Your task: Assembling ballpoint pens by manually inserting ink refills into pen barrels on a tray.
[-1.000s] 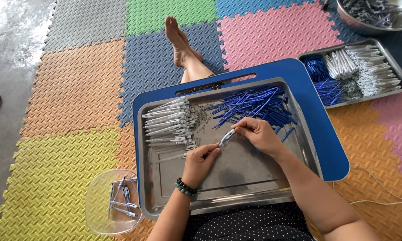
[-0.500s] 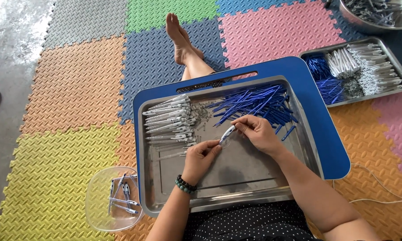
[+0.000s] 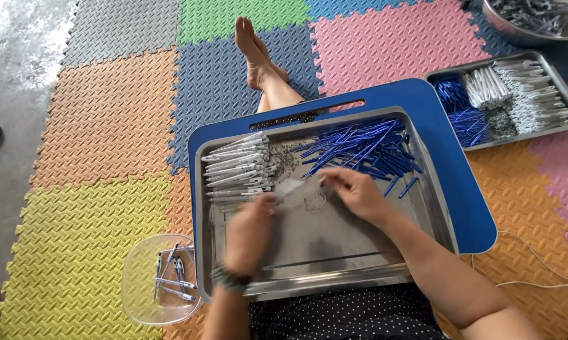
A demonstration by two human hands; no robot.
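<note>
Bowl [image 3: 146,296], clear, off the tray's near-left corner: a few finished pens, within the left hand's reach.
Left hand [image 3: 249,230], blurred, fingers pinching a pale barrel [image 3: 290,187] mid-tray.
Right hand [image 3: 357,193], fingers closed at the barrel's other end, seemingly fitting a part.
Tray [image 3: 334,280], steel, on blue board [image 3: 460,189]: white barrels [image 3: 236,165] far-left, blue refills [image 3: 366,148] far-right, sorted by kind.
Second tray [image 3: 551,66], further right: spare stock.

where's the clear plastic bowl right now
In the head view the clear plastic bowl sits low on the left, on the yellow mat beside the steel tray's corner, close to the left hand.
</note>
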